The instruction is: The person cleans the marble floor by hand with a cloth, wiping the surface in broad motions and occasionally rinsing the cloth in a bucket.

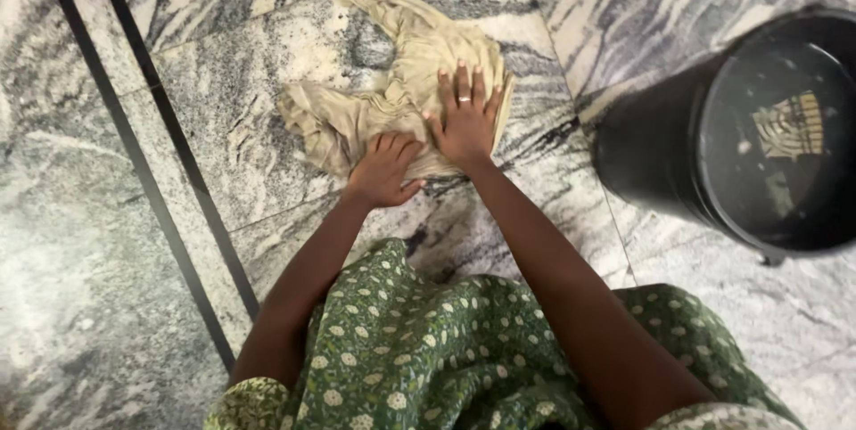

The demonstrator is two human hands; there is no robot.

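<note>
A crumpled beige cloth point(392, 82) lies on the grey and white marble floor point(89, 261). My right hand point(465, 118) presses flat on the cloth's right part, fingers spread, a ring on one finger. My left hand point(385, 169) rests on the cloth's near edge with its fingers curled into the fabric. Both arms reach forward over my green flowered dress point(428, 350).
A black bucket point(678, 154) with dark water stands on the floor at the right, close to my right arm. Two dark inlay lines point(147, 163) run diagonally across the floor on the left.
</note>
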